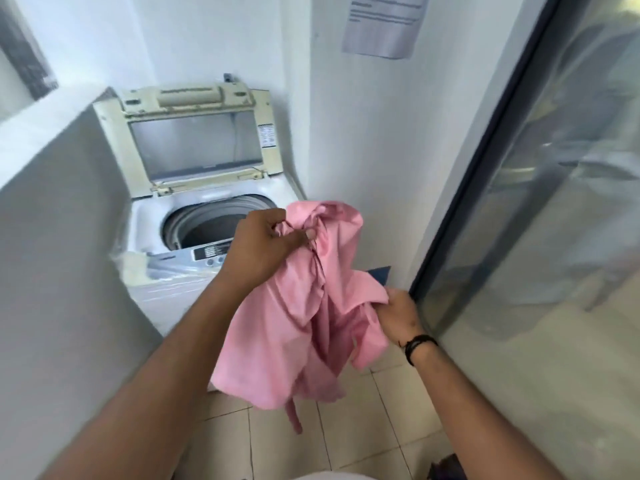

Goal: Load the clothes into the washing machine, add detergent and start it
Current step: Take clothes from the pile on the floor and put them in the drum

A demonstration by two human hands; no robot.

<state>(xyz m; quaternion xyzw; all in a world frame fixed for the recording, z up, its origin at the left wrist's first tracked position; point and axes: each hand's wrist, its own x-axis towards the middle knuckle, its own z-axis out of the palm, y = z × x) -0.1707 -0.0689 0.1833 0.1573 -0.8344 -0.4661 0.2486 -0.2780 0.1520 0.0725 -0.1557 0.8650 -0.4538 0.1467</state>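
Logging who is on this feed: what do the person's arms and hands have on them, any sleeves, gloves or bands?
Both forearms are bare, with no sleeves in view, and there are no gloves. The left hand shows no ring or band. The right hand has a thin black band around its wrist.

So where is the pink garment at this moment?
The pink garment hangs mid-frame in the head view, gripped by the left hand above and the right hand lower right, just before the open washer.
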